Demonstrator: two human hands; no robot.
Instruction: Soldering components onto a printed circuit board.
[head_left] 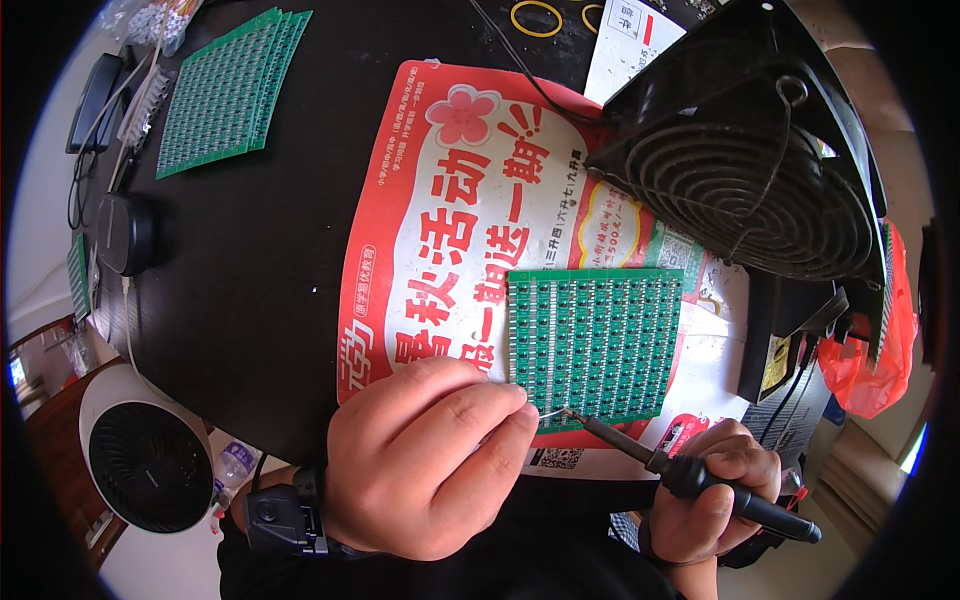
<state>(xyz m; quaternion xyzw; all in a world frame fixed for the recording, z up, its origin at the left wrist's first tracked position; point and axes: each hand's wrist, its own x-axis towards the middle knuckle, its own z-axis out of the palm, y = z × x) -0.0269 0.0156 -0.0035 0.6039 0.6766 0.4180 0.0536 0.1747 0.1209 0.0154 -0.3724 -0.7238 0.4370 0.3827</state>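
A green panel of many small circuit boards [600,340], set with rows of dark parts, lies flat on a red and white printed sheet [400,180]. My right hand [708,490] is closed around the black handle of a soldering iron [690,478]. The iron's tip meets the panel near its lower left edge. Pinched in my left hand [430,455] is a thin silvery strand of solder wire [548,413], its end close to the iron's tip. Part of the wire is hidden behind my fingers.
A black fan with a wire guard [745,190] stands tilted just beyond the panel on the right. More green panels [232,90] are stacked at the far left of the dark table [250,260]. A white fan [150,450] sits lower left; a red plastic bag [875,345] hangs right.
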